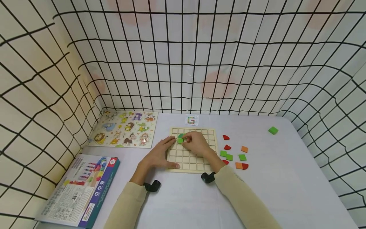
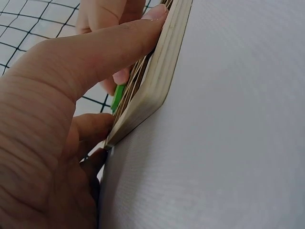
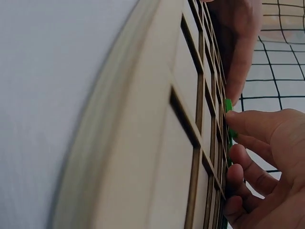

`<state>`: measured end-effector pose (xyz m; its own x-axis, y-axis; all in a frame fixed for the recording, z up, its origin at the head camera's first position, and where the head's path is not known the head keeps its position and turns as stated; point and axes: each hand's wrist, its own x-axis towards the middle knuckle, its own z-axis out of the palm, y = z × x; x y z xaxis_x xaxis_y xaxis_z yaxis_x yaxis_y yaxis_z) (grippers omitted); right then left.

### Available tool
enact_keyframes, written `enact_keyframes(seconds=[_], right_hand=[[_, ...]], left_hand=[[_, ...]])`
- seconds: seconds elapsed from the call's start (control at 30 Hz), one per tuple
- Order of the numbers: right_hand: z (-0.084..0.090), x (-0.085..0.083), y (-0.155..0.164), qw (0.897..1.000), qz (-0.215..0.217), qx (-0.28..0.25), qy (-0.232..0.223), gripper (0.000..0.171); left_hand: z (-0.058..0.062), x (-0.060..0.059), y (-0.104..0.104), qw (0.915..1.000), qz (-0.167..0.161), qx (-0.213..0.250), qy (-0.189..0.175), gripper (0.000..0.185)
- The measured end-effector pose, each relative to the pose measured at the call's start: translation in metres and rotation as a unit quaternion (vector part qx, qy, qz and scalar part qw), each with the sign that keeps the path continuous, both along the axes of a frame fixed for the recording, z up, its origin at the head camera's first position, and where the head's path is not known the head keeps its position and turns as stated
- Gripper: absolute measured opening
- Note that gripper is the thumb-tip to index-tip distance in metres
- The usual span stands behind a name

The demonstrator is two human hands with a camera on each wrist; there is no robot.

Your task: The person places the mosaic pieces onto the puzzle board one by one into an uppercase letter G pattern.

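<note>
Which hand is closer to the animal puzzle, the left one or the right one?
Left. The left hand is just off the near right corner of the animal puzzle; the right hand is farther right, over the grid board.

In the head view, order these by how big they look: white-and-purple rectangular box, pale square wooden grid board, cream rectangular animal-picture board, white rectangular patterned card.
1. Box
2. Grid board and animal-picture board: too close to rank
3. Card
Nearness may exaggerate the box's lead.
</note>
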<state>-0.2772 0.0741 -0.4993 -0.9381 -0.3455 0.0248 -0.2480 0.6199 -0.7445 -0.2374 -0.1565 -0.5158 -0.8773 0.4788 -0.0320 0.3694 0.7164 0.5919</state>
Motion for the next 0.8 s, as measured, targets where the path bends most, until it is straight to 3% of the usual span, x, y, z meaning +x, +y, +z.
enact_keyframes(seconds=[0.43, 0.8], right_hand=[[0.003, 0.001, -0.003, 1.000, -0.012, 0.016, -0.002, 0.029], [0.003, 0.006, 0.012, 0.999, -0.017, -0.029, 0.006, 0.025]], left_hand=[[0.001, -0.001, 0.001, 1.0000, -0.006, 0.001, 0.007, 0.116], [-0.001, -0.002, 0.000, 1.0000, -0.004, 0.001, 0.004, 0.118]])
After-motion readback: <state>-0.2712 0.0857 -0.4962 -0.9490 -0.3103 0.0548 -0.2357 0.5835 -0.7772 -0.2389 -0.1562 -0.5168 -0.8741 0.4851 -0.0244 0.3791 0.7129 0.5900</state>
